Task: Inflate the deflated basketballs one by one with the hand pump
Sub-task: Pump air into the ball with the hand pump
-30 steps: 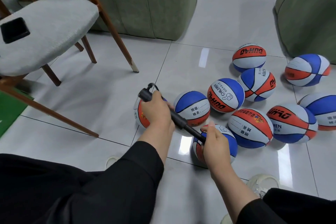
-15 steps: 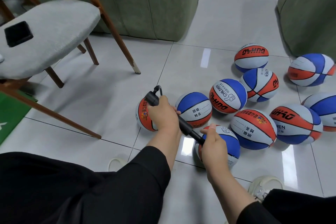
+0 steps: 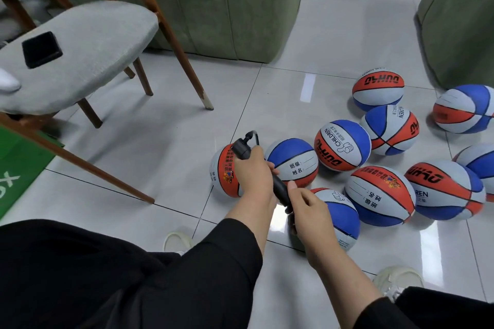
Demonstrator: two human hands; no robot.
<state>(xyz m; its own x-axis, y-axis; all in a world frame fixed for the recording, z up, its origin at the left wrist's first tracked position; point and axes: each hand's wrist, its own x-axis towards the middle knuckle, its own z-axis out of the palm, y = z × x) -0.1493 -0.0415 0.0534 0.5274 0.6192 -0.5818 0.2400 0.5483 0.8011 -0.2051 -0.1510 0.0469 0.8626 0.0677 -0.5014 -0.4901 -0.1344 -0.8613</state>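
Observation:
A black hand pump (image 3: 279, 189) slants down from upper left to lower right over the floor. My left hand (image 3: 252, 172) grips its upper handle end. My right hand (image 3: 311, 209) holds its lower end against the nearest red, white and blue basketball (image 3: 343, 218), which lies on the tiles under that hand. The pump's needle end is hidden by my right hand. Several more basketballs of the same colours lie around, among them one (image 3: 223, 171) behind my left hand and one (image 3: 292, 160) just beyond the pump.
A grey padded chair (image 3: 88, 45) with wooden legs stands at the left, a black phone (image 3: 41, 49) on its seat. A green sofa (image 3: 213, 8) is behind, another green seat (image 3: 459, 16) at far right. My shoes (image 3: 395, 282) rest on the white tiles.
My left hand has slid down the pump toward my right hand, shortening the visible shaft. The view has shifted slightly; the balls have stayed in place.

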